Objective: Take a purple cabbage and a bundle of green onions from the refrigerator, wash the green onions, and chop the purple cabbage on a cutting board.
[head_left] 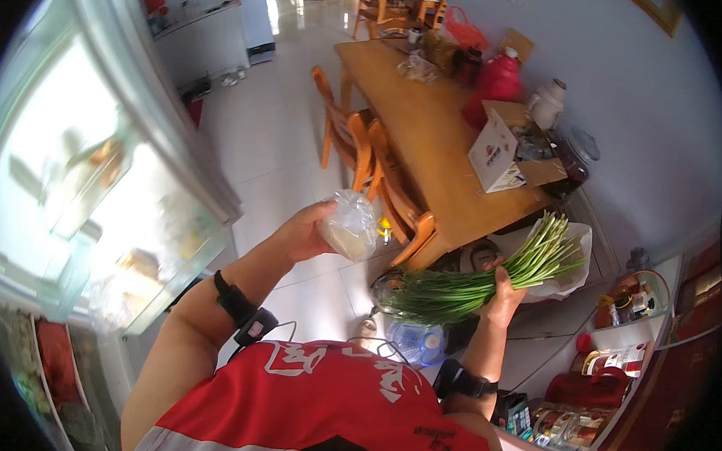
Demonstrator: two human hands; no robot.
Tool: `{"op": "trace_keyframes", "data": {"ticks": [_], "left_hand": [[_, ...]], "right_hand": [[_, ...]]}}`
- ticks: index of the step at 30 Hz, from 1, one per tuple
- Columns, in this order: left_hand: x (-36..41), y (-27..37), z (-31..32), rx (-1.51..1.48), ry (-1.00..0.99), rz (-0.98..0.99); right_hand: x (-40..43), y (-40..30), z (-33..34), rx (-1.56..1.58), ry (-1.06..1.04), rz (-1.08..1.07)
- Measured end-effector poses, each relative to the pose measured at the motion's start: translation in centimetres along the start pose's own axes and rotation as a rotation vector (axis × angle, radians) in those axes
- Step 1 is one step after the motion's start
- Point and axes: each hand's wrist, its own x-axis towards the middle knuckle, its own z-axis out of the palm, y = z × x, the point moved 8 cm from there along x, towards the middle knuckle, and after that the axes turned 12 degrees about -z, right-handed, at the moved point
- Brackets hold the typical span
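Note:
My left hand (307,232) grips a clear plastic bag (352,225) with something pale inside; what it is I cannot tell. In my right hand (502,294) is a thick bunch of long green stalks (449,294), which look like garlic chives or scallions. Their pale cut ends point up to the right, and the thin green tips hang to the left over the floor. The two hands are held apart in front of my chest. To my left stands an open, lit refrigerator (213,175) with bagged food on its glass shelves.
A wooden table (438,150) holds an open cardboard box (493,150), a pink thermos (500,76), a white jug (547,105) and a glass jar (576,157). Wooden chairs (394,178) stand along it. A blue plastic water bottle (419,342) is near my feet. Shelves (652,339) with bottles are at right.

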Motion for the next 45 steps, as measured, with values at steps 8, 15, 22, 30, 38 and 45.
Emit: {"op": "trace_keyframes", "data": {"ticks": [8,15,22,30,38,45], "left_hand": [[19.4,-1.0,-3.4,-0.181,0.195,-0.092],[31.2,-4.8,-6.4,-0.087,0.17,-0.153],[36.9,-7.8,-3.9,-0.017,0.255,-0.355],[41.0,-11.5,-3.3,0.013,0.304,-0.399],[37.3,-9.2,-6.5,0.409,0.518,-0.367],[24.1,-5.9,-6.6,0.598,0.222,-0.356]], "right_hand": [[3.6,4.7,-9.0,-0.071,0.211,0.079],[4.1,6.1,-13.9,-0.208,0.243,0.129],[4.5,8.2,-16.0,-0.148,0.317,0.191],[5.3,8.8,-15.9,-0.178,0.281,0.196],[6.1,9.4,-14.2,-0.114,0.15,0.201],[5.6,11.2,-9.4,0.041,0.053,0.385]]}}
